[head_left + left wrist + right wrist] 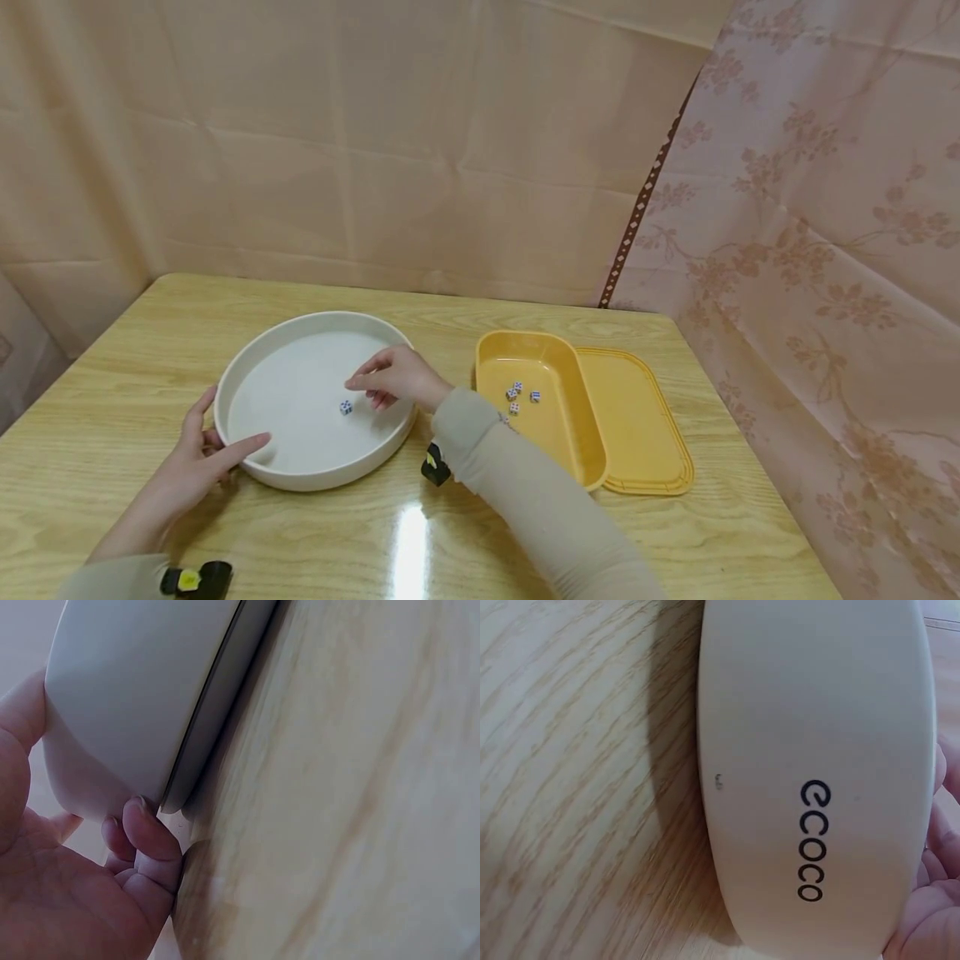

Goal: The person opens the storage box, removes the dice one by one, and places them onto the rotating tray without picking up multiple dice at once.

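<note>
A round white tray (300,392) with a raised rim sits on the table at the left. My left hand (197,467) grips its near-left rim, thumb over the inside and fingers against the outer wall; the left wrist view shows those fingertips (146,825) low on the wall. One white die with blue dots (346,407) lies on the tray floor. My right hand (397,379) hovers over the tray's right side with loosely bent fingers, the fingertips just above the die, and no object shows in it. In the right wrist view the tray wall (817,712) hides most of that hand.
Right of the tray stands a yellow box (592,433) with several dice (513,408) inside; my right forearm crosses over its near-left part. A yellow lid (630,417) lies against the box's right side. Curtains hang behind and to the right of the wooden table (315,542).
</note>
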The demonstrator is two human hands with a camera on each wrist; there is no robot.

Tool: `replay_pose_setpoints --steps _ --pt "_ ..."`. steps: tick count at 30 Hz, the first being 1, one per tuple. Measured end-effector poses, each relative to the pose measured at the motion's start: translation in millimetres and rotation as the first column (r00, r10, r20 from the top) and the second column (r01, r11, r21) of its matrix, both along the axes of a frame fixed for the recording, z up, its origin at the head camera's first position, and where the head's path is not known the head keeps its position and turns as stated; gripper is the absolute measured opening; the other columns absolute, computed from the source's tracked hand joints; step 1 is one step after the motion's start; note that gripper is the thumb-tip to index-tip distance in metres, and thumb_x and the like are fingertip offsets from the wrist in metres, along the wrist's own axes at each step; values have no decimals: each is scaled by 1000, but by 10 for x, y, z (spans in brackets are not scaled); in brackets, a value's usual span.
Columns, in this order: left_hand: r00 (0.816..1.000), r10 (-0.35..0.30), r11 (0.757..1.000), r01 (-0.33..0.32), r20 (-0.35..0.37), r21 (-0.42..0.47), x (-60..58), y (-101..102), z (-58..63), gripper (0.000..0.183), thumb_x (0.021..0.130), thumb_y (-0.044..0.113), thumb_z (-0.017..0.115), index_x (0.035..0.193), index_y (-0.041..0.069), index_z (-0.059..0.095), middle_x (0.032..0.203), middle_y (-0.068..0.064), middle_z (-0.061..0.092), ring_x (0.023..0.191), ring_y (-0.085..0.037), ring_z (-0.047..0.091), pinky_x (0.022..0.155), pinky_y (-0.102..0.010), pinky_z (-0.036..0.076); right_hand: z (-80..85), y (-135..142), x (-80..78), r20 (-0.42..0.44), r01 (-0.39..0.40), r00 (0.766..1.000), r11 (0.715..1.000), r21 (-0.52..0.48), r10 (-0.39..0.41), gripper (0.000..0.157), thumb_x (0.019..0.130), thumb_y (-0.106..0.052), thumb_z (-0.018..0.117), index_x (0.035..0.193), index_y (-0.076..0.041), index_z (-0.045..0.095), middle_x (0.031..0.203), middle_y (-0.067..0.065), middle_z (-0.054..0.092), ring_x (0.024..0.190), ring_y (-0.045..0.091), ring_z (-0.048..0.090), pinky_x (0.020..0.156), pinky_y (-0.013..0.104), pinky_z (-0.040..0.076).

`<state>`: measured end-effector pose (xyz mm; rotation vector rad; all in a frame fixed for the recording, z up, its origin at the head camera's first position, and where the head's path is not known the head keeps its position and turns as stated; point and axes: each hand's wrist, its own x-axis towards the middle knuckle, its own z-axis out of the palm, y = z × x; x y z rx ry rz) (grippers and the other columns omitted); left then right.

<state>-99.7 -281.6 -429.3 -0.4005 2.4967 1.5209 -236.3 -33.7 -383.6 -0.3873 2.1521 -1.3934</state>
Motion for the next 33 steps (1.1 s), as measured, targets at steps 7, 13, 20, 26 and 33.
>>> replay_pose_setpoints --steps 7,13,20,26,33 --pt "1000 0 1000 0 -8 -2 3 2 6 110 97 44 60 152 16 -31 103 -11 49 74 -12 51 62 -27 47 -16 -5 -6 0 -7 1000 1000 6 7 16 87 -14 77 95 -1 73 61 2 58 48 9 55 49 20 51" --pt "1000 1 1000 -1 -10 14 6 9 17 110 97 42 61 152 18 -31 101 -9 51 72 -12 53 62 -27 47 13 -3 7 9 -15 1000 1000 -3 15 16 87 -11 76 96 2 72 62 3 59 49 9 55 50 21 52" --pt "1000 5 1000 -5 -9 6 8 5 18 110 97 43 61 152 19 -31 101 -10 50 72 -13 53 62 -27 46 32 -6 4 9 -17 1000 1000 22 17 15 87 -14 77 94 -1 74 64 3 61 50 10 57 51 21 52" --pt "1000 3 1000 -3 -6 0 12 -1 15 110 97 43 61 152 19 -31 101 -10 50 73 -12 51 63 -27 45 28 -7 8 21 -11 1000 999 36 10 15 87 -16 77 94 -3 74 66 2 61 50 11 58 51 23 53" --pt "1000 7 1000 -7 7 -4 11 6 18 111 97 45 61 152 17 -31 104 -11 49 76 -12 51 63 -27 47 90 58 4 47 -52 998 999 4 52 15 88 -16 76 97 -4 75 76 3 68 54 14 60 56 26 56"
